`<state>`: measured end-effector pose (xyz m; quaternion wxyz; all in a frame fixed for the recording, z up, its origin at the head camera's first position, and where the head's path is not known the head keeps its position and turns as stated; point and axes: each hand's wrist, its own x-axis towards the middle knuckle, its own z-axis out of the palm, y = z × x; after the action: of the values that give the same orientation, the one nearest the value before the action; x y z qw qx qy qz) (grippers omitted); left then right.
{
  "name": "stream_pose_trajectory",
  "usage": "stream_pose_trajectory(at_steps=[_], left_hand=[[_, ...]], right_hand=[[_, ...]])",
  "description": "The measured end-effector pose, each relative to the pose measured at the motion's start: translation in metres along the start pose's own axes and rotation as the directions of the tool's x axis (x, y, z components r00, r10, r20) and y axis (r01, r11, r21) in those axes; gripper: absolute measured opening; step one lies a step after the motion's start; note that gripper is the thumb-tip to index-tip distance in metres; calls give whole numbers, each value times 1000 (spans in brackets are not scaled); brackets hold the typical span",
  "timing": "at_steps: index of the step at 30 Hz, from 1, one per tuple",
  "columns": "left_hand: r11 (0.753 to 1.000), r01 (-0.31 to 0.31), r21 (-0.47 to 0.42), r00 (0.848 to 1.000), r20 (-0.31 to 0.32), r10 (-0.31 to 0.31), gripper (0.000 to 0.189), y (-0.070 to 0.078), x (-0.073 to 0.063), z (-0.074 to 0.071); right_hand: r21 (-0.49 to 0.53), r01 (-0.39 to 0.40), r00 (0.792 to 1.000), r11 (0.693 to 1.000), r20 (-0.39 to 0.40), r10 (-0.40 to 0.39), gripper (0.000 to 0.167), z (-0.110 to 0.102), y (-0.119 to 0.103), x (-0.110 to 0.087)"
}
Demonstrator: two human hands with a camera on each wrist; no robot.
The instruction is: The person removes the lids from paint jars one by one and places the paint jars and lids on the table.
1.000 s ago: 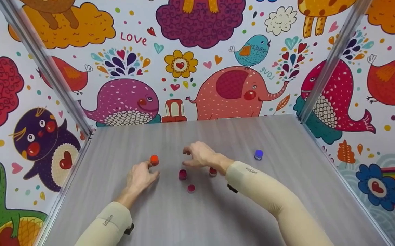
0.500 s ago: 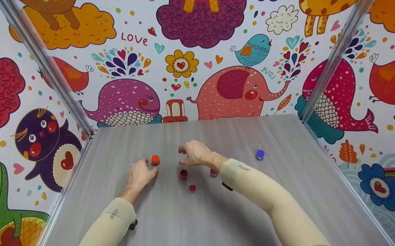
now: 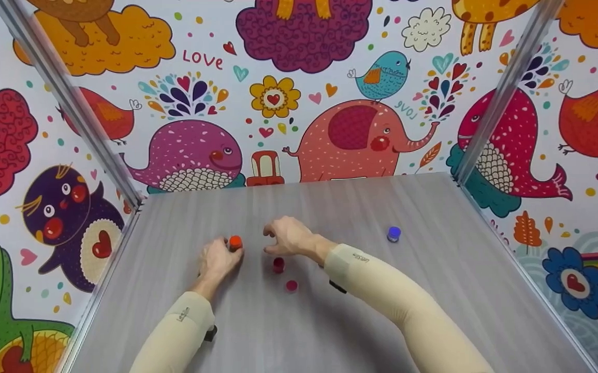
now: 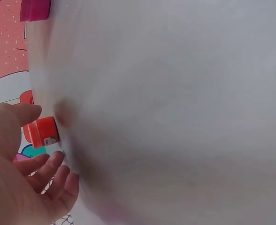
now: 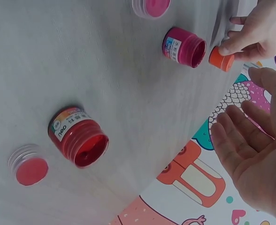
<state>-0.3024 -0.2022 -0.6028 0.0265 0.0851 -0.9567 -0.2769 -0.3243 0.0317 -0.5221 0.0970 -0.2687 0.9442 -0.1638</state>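
Note:
My left hand [image 3: 219,261] is around an orange paint jar [image 3: 235,243], thumb on the near side and fingers on the far side. In the left wrist view the thumb and fingers stand to either side of the orange jar [image 4: 42,131], with narrow gaps showing. My right hand [image 3: 289,235] hovers over the table, fingers loosely bent and holding nothing. Below it stands an uncapped magenta jar [image 3: 278,265], with a pink lid [image 3: 291,286] nearby. An uncapped red jar [image 5: 78,136] and its red lid [image 5: 30,169] show in the right wrist view; the right forearm hides them in the head view.
A blue-topped jar [image 3: 394,234] stands apart at the right on the grey table [image 3: 361,207]. Walls printed with cartoon animals [image 3: 350,140] rise at the back and both sides, with metal posts [image 3: 506,93] at the corners.
My left hand has moved forward and slightly right, its thumb and fingers coming closer about the orange jar. My right hand has drifted left, and its forearm now covers the red jar.

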Motion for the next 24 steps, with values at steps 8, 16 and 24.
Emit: stream_pose_trajectory(at_steps=[8,16,24], left_hand=[[999,14,36,999,-37,-12,45,4,4,7],[998,-16,57,998,-54,19,40,3,7,12],[998,-25,61,999,-47,28,38,3,9,13]], right_hand=[[4,21,1000,1000,-1,-21,48,3,-4,3],[-16,52,998,999,-38,-53,45,8,-3,5],[14,32,999,999,-24,-31,44,13,-3,7]])
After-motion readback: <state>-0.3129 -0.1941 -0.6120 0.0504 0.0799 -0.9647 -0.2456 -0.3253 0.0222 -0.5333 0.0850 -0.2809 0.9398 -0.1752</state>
